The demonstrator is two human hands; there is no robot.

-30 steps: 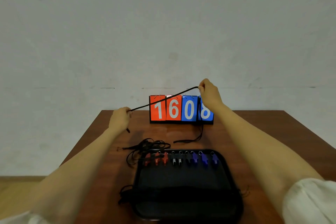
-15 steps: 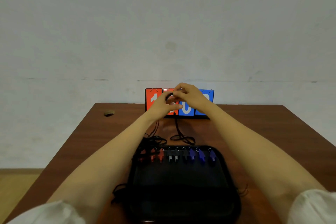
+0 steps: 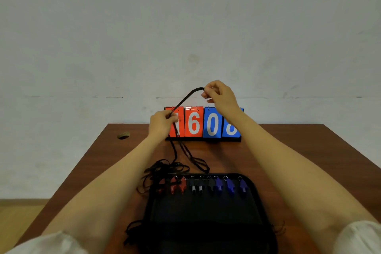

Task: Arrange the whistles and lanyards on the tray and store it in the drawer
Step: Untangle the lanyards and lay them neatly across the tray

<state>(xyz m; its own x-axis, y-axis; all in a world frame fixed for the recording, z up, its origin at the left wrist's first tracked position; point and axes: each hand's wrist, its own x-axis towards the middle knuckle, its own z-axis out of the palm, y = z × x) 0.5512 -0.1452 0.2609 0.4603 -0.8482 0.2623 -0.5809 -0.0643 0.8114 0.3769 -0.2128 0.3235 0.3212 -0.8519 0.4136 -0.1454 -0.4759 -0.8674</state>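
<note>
Right hand (image 3: pixel 221 97) pinches the doubled end of a black lanyard (image 3: pixel 181 102). Left hand (image 3: pixel 161 123) grips it lower, likely folding it into a neat bundle. Below, its tail drops toward the tray (image 3: pixel 206 212), where whistles (image 3: pixel 219 185) sit in a row.

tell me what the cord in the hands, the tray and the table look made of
Lanyard: likely woven fabric cord, matte black; it curves softly between the left hand and right hand.
Tray: probably plastic, black, dull sheen, moulded rounded corners; not certain.
Table: wood or wood-look laminate, reddish brown, smooth flat top.
</note>
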